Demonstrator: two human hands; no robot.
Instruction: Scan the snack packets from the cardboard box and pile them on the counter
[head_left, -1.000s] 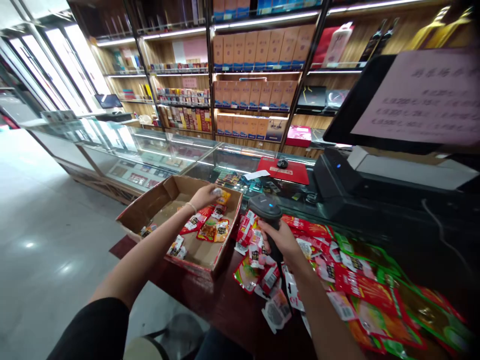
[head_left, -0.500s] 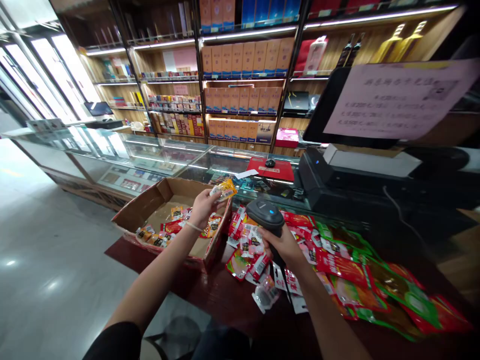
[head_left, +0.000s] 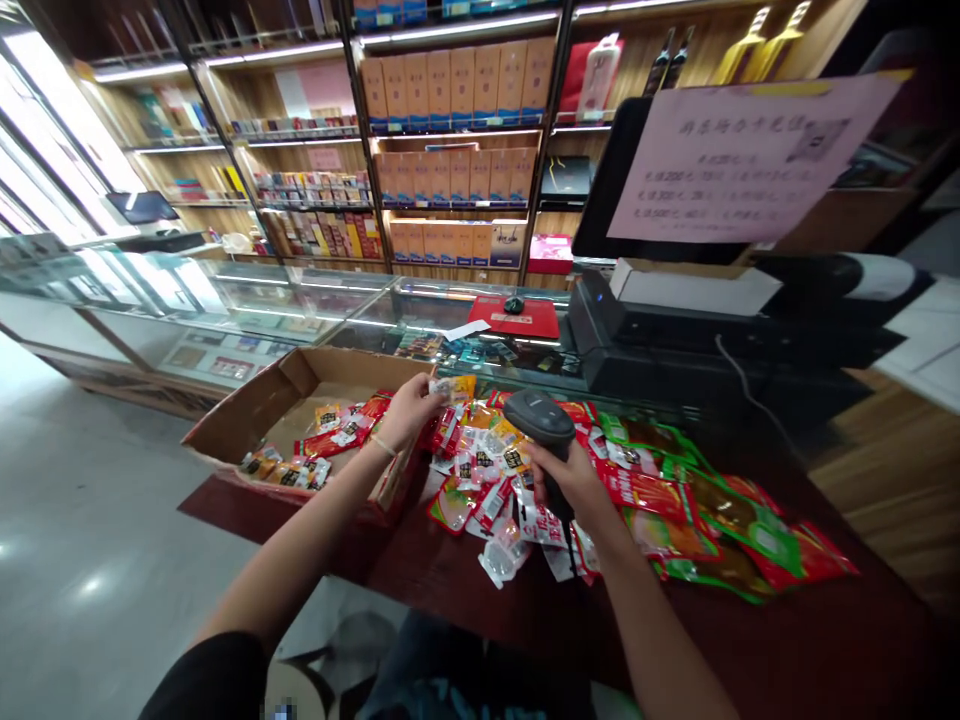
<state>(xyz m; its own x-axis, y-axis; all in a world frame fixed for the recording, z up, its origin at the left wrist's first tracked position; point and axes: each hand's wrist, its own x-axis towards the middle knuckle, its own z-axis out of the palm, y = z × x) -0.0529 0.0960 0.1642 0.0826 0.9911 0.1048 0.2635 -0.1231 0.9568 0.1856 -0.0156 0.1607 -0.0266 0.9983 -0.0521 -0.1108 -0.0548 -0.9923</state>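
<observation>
My left hand (head_left: 410,408) is closed on a small yellow-and-clear snack packet (head_left: 456,388), just past the right wall of a cardboard box (head_left: 281,375). Inside the box lie several red, orange and white snack packets (head_left: 349,428). A black handheld barcode scanner (head_left: 541,425) is gripped by my right hand (head_left: 564,478), its head tilted toward the left hand. Beneath the scanner spreads a heap of snack packets (head_left: 487,495), mostly red and white. Larger red and green packets (head_left: 720,510) lie to the right of my right forearm.
Behind the heap runs a glass display counter (head_left: 300,300) with a red mat (head_left: 514,318) and a black mouse (head_left: 514,304) on it. A screen with a pink paper sign (head_left: 750,165) stands at the right. Shelves of boxed goods (head_left: 450,85) line the back wall.
My left hand has lowered the yellow packet from above the box's edge to beside the heap. The scanner stays in my right hand. The whole view has shifted a little.
</observation>
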